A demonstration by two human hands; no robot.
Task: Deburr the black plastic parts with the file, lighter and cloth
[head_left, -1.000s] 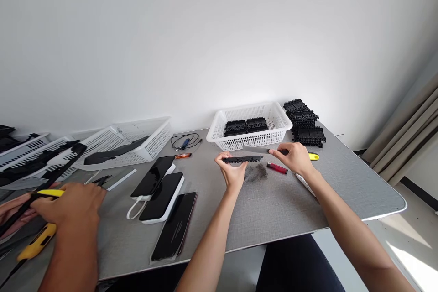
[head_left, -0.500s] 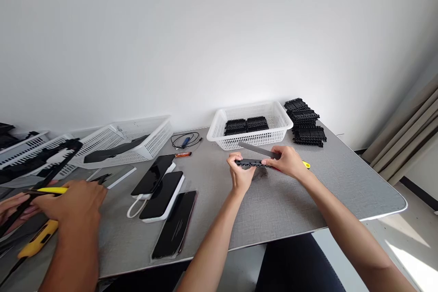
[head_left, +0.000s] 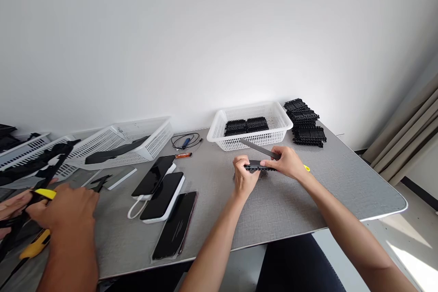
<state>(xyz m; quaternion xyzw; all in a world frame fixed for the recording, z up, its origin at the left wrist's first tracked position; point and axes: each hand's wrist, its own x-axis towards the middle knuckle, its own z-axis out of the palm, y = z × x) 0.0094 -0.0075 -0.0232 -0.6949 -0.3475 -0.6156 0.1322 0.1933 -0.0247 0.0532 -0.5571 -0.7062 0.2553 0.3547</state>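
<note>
My left hand [head_left: 243,180] grips one end of a black plastic part [head_left: 256,165] with a toothed lower edge, held just above the table. My right hand [head_left: 288,163] is closed round a flat grey metal file [head_left: 259,147], whose blade points up and left above the part. Its right thumb also presses on the part's right end. A yellow handle end [head_left: 307,168] shows behind the right wrist. Beyond my hands, a white basket [head_left: 219,139] holds several similar black parts [head_left: 247,125]. Stacks of the same parts [head_left: 305,123] lie to its right.
At left, a co-worker's hands [head_left: 66,207] work on a long black strip with a yellow-edged tool, beside a yellow handheld tool [head_left: 36,244]. Phones [head_left: 175,226], white power banks [head_left: 179,194], a cable [head_left: 186,140] and another white basket [head_left: 159,139] stand between us.
My left hand and the black part have shifted a little to the right, and the part has turned slightly. The file stays nearly in place. The co-worker's hands moved slightly left.
</note>
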